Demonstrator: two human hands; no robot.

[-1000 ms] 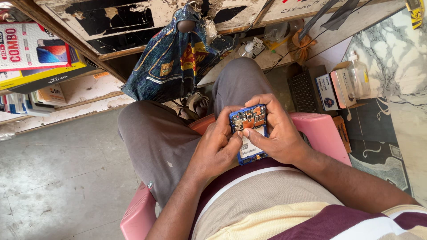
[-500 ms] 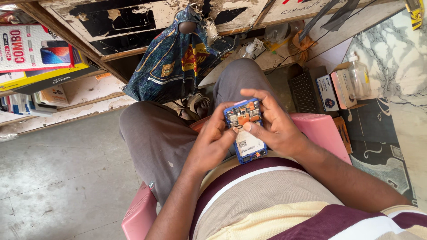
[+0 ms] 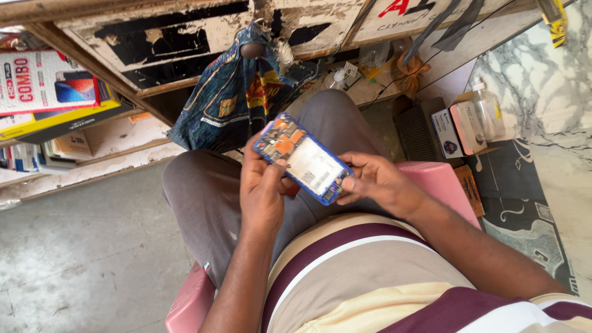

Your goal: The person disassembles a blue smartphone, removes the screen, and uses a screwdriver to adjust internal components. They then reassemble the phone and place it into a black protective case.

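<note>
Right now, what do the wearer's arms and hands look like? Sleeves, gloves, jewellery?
Both arms are bare from the hands up to the picture's edge; no sleeve cuffs show. The left hand and right hand wear no gloves, and no rings, watch or bracelets are visible. The shirt is horizontally striped in beige, maroon, white and pale yellow.

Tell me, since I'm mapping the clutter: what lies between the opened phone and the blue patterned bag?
Head view: only the person's grey-trousered knees separate opened phone and bag.
</note>
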